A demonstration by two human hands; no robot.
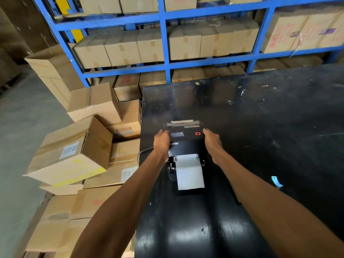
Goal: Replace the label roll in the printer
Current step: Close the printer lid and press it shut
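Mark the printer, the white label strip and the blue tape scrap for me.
printer point(186, 135), head view, on its black top panel between the hands.
white label strip point(189, 175), head view, middle of the paper.
blue tape scrap point(276, 181), head view, its centre, on the table.

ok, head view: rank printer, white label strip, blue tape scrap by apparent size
1. printer, partly hidden by the left hand and right hand
2. white label strip
3. blue tape scrap, clearly smallest
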